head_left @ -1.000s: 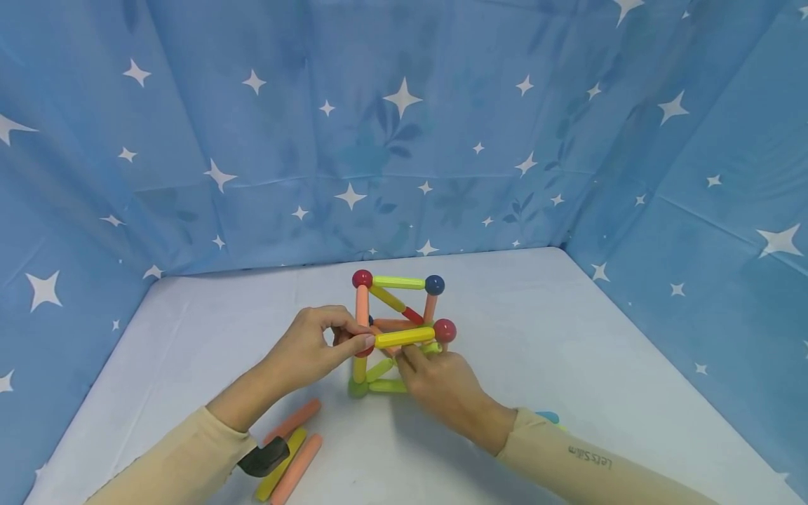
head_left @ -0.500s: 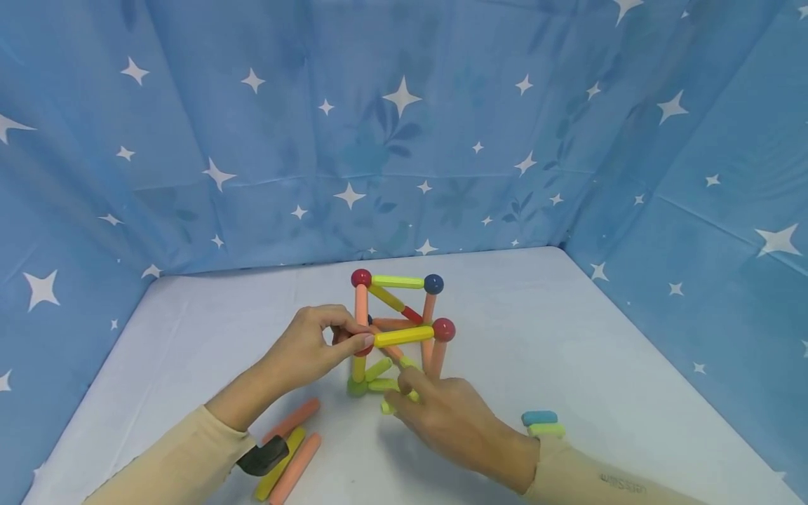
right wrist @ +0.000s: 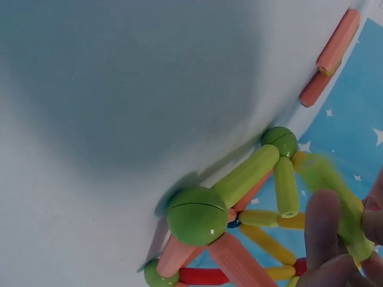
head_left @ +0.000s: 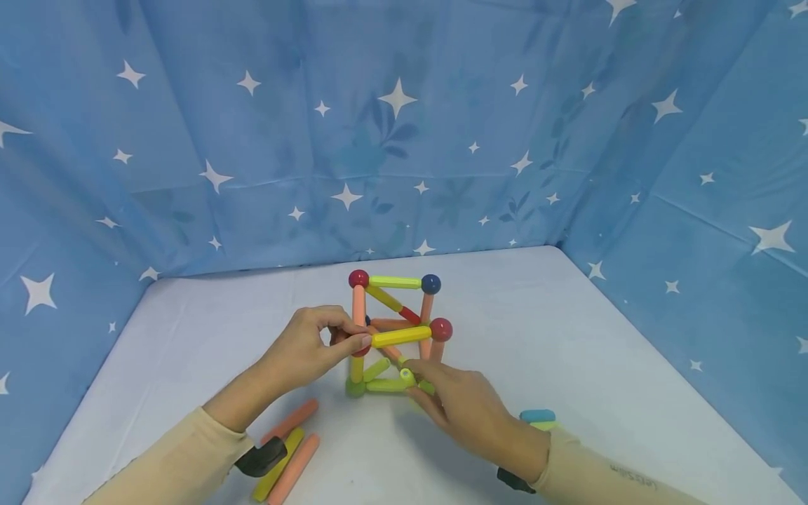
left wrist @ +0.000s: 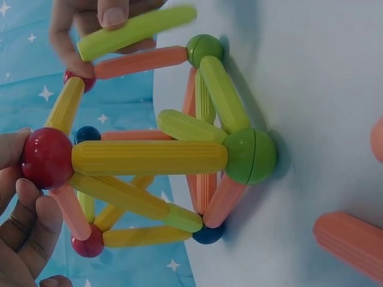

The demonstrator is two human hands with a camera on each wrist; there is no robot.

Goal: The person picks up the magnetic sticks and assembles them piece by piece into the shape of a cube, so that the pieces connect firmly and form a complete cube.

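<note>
Between the fingers (left wrist: 114, 13) of the right hand (head_left: 463, 407) sits a light green rod (head_left: 410, 379), pinched near one end by thumb and fingertips. Its long axis runs roughly level along the near bottom edge of the rod-and-ball frame (head_left: 394, 330), just beside the green rod that already lies there; in the left wrist view the light green rod (left wrist: 136, 33) lies almost parallel to an orange rod (left wrist: 140, 61) of the frame, close to it, and whether the two touch cannot be told. Its free end points toward the green ball (left wrist: 204, 49) at a lower corner.

The left hand (head_left: 309, 351) curls thumb and fingers around the red ball (left wrist: 46, 158) at the near upper corner, from which a yellow rod (left wrist: 149, 158) runs straight down to another green ball (left wrist: 251, 156) resting on the worktop (head_left: 600, 365). The frame stands upright near the middle of the worktop, with red and dark blue balls at its top corners.

Loose orange rods and a yellow rod (head_left: 287, 459) lie together on the worktop by the left sleeve, and a blue piece (head_left: 536, 416) lies beside the right wrist. No container is in view; blue star-printed cloth (head_left: 404, 126) walls the worktop on three sides.
</note>
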